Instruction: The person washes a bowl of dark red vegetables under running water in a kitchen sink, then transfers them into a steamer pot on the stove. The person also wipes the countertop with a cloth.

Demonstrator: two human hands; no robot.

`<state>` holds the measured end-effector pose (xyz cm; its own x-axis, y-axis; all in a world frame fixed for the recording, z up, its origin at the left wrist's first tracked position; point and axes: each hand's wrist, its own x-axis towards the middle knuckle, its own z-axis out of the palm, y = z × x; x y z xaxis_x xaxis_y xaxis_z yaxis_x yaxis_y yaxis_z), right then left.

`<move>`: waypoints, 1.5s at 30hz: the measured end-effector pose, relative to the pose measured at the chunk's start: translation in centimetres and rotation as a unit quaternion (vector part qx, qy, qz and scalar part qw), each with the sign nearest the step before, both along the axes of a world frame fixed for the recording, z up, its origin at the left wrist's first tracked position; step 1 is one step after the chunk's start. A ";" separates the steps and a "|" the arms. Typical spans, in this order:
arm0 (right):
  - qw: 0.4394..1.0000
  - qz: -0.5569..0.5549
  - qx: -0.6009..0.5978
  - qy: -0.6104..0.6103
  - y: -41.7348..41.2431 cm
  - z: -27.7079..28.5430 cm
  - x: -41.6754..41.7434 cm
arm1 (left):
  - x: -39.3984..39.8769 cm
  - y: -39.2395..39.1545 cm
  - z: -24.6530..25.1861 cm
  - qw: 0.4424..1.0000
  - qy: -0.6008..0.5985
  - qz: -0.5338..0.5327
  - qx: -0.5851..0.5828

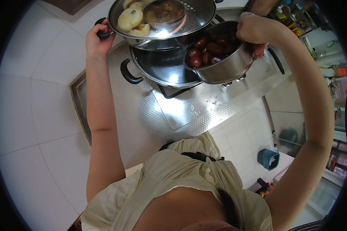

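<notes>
My left hand [97,40] grips the black side handle [103,35] of a steel steamer tier [153,43], raised and tilted above a wide steel pot [167,82]. In the tier are pale bun-like pieces [130,19] and a small metal bowl [165,24] of brownish food. My right hand [253,31] pinches the rim of a deep steel bowl [228,70], which leans over the pot's right side. Glossy dark red, rounded food pieces [209,52] fill that bowl. The pot's dark interior shows a bright reflection; whether it holds liquid I cannot tell.
The pot sits on a gas stove's black support [173,93], set in a steel counter [127,115] with water drops at the front. White wall tiles [55,106] rise at the left. Bottles [289,17] stand at the upper right. A lined bin [268,159] is on the floor.
</notes>
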<state>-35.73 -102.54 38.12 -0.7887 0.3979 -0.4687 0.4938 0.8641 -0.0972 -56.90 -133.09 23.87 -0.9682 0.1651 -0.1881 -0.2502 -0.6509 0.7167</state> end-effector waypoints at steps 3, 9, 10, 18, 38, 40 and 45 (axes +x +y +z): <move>0.997 0.066 -0.006 -0.027 0.1 -0.1 -0.2 | 0.4 0.4 0.3 1.000 -0.006 0.009 -0.001; 0.942 0.304 0.122 0.074 -0.1 -2.0 -0.8 | 0.7 0.4 0.3 1.000 0.009 -0.001 0.001; 0.943 0.295 0.134 0.070 -0.3 -2.2 -1.2 | 0.8 0.3 0.3 1.000 0.010 0.004 -0.002; 0.864 0.338 0.140 0.345 0.7 -7.3 -2.2 | 0.9 0.6 0.3 1.000 0.023 -0.003 0.006; 0.969 -0.002 -0.110 0.222 -1.3 -4.3 -4.7 | 0.9 0.4 0.2 1.000 0.018 0.000 0.009; 0.970 -0.058 -0.095 0.215 -1.0 -4.5 -5.3 | 0.9 0.4 0.3 1.000 0.014 0.003 0.009; 0.961 -0.109 -0.166 0.190 -1.3 -3.6 -5.6 | 1.1 0.7 0.4 1.000 0.010 0.008 0.011</move>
